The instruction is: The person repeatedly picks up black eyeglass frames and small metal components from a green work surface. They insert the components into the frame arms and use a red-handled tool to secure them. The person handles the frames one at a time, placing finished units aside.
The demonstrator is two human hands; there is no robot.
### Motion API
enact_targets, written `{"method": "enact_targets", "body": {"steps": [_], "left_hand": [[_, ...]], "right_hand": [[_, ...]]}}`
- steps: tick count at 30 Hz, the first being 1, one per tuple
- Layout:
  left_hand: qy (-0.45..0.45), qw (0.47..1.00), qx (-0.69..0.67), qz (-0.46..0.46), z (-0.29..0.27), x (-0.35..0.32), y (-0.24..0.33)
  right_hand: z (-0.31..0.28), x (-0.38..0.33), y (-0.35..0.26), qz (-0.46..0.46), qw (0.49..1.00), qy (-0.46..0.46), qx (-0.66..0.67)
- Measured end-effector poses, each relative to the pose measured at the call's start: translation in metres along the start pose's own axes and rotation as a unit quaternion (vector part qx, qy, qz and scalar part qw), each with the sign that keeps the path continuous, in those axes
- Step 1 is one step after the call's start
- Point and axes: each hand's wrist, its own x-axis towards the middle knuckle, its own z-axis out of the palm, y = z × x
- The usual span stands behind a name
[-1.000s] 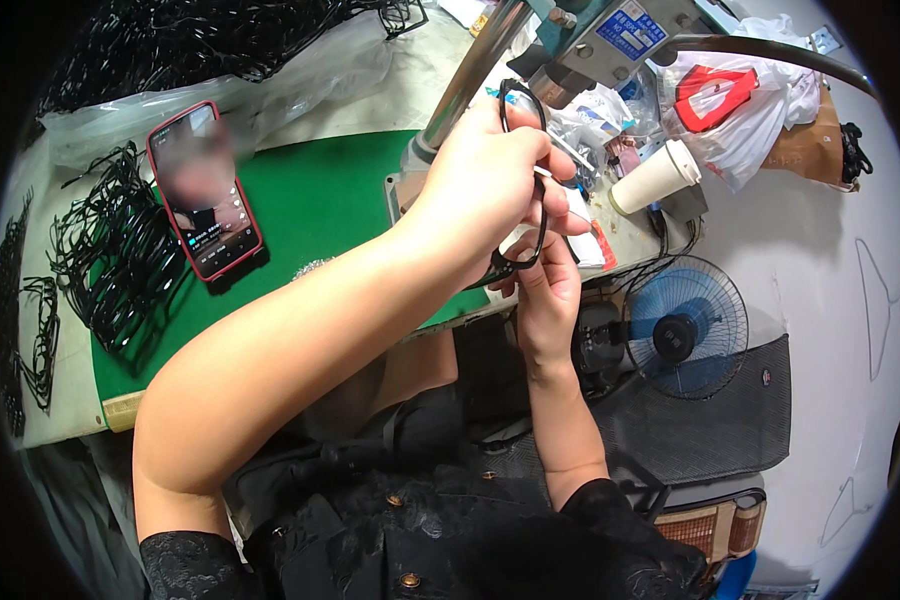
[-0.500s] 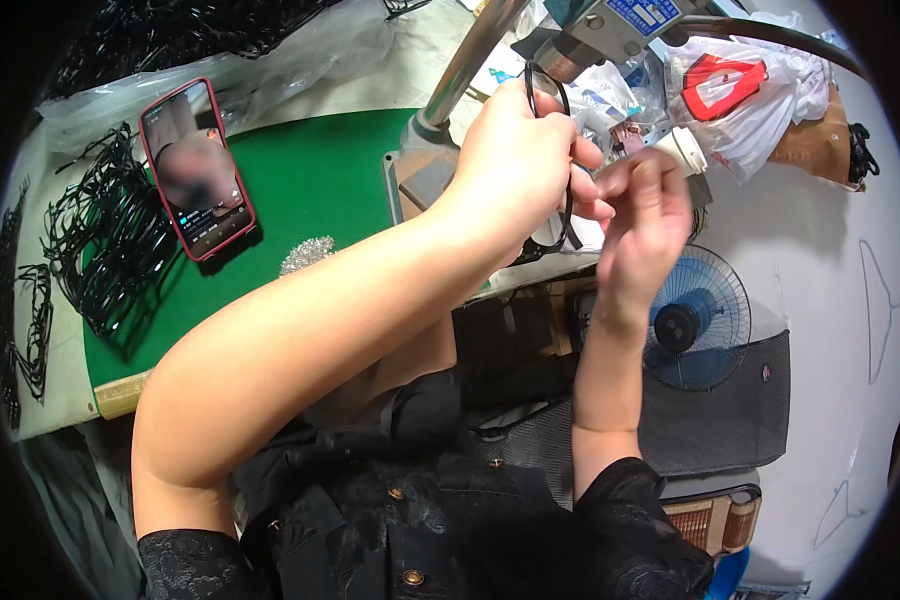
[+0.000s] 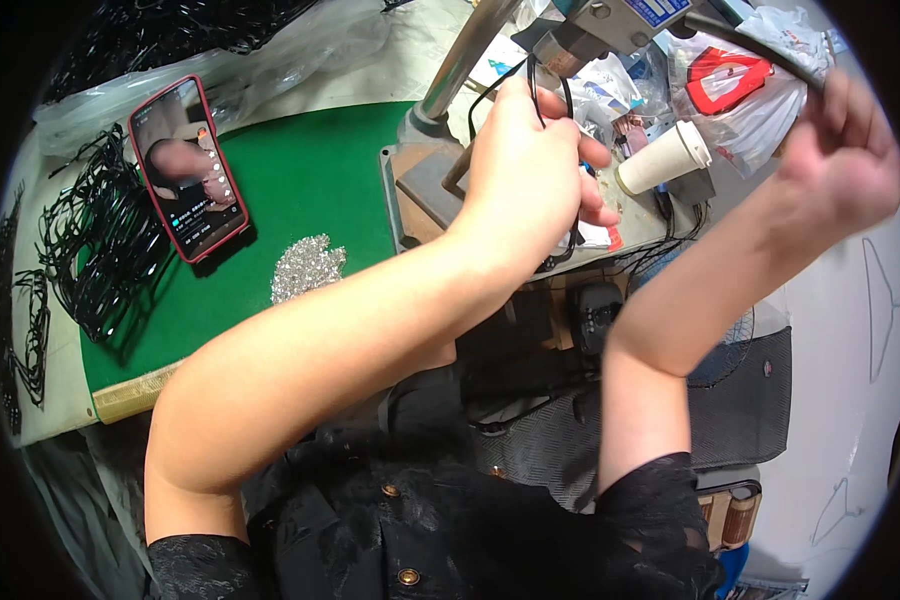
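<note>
My left hand [image 3: 530, 165] is closed around a thin black cord [image 3: 486, 96] beneath the head of a bench press [image 3: 620, 25]. Loops of the cord stick out above and below the fingers; what the fingertips pinch is hidden. Off to the far right, my right hand [image 3: 845, 160] is wrapped round the end of the press's dark lever [image 3: 755, 45]. A steel post [image 3: 470, 65] carries the press head and rises from a metal base [image 3: 410, 185] beside my left wrist. A heap of small shiny metal pieces [image 3: 310, 268] lies on the green mat [image 3: 320, 150], left of my forearm.
On the left, a red-cased phone [image 3: 190, 170] stands near a bundle of black cords [image 3: 100, 240]. A white paper cup [image 3: 665, 158] lies tilted behind my left hand. Plastic bags [image 3: 750, 90] crowd the back right. Below the table edge are a fan [image 3: 725, 355] and a dark mesh chair [image 3: 740, 420].
My right hand has left the spot beside my left hand and moved far right onto the press lever. The left hand stays under the press head with the cord.
</note>
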Motion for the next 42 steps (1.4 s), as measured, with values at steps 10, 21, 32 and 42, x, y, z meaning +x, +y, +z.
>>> {"method": "enact_targets", "body": {"steps": [10, 21, 32, 42], "left_hand": [[-0.023, 1.000, 0.012, 0.008, -0.006, 0.006, 0.006], [-0.110, 0.932, 0.285, 0.193, -0.053, -0.056, 0.024], [-0.093, 0.825, 0.473, 0.295, -0.093, -0.077, 0.039], [0.102, 0.856, 0.354, 0.363, -0.190, -0.229, 0.132]], "right_hand": [[0.023, -0.051, -0.017, 0.026, 0.998, 0.018, 0.058], [0.067, -0.125, -0.008, 0.186, 0.969, -0.160, -0.025], [0.108, -0.166, -0.018, 0.410, 0.853, -0.172, 0.273], [0.110, -0.220, -0.034, 0.371, 0.822, -0.373, 0.216]]}}
